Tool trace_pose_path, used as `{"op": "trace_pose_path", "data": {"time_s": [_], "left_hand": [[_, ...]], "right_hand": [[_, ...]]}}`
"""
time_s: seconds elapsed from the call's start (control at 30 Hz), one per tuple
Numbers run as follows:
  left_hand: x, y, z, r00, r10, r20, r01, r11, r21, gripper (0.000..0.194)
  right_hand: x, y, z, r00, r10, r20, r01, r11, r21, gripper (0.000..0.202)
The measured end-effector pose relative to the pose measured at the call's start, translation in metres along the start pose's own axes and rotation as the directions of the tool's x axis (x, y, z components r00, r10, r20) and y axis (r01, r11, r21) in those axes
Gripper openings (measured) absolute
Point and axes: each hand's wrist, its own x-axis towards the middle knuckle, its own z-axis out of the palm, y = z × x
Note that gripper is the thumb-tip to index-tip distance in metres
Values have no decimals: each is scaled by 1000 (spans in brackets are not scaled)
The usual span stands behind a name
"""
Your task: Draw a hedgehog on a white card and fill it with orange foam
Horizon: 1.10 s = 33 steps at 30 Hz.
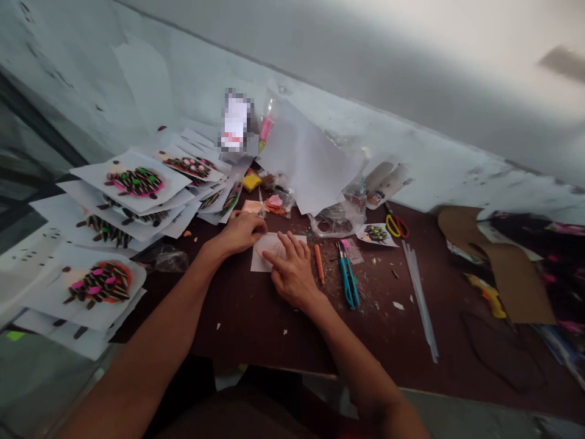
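Probably mid-pressing: right hand [295, 268] spread, fingers apart, over white paper sheet [259, 263] on desk [256, 329]; left hand [238, 233] curled at its far-left corner, can't tell if that grip's clamped; next likely needs even pressure.

Small white paper [269, 242]: flat on table [247, 326], mid-scene, faint pinkish marking on top, partly covered.
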Motion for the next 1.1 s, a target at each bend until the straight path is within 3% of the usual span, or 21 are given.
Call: {"op": "trace_pose_path", "data": {"time_s": [0.2, 0.37, 0.63, 0.87, 1.1], "left_hand": [[0, 0, -1, 1000, 5, 15, -5, 1000, -4, 23], [1, 0, 0, 1000, -2, 15, 2, 1000, 4, 23], [1, 4, -2, 999, -18, 35, 18, 1000, -4, 25], [0, 4, -1, 1000, -12, 1, 12, 1000, 18, 24], [0, 0, -1, 1000, -7, 9, 7, 999, -44, 22]], "right_hand": [[6, -6, 3, 996, -30, 82, 32, 999, -24, 48], [9, -4, 3, 992, -93, 82, 97, 994, -44, 45], [10, -7, 8, 999, -19, 39, 20, 999, -36, 49], [13, -9, 6, 996, -77, 45, 80, 994, -70, 43], [3, 7, -4, 991, 50, -126, -56, 998, -42, 31]]}}
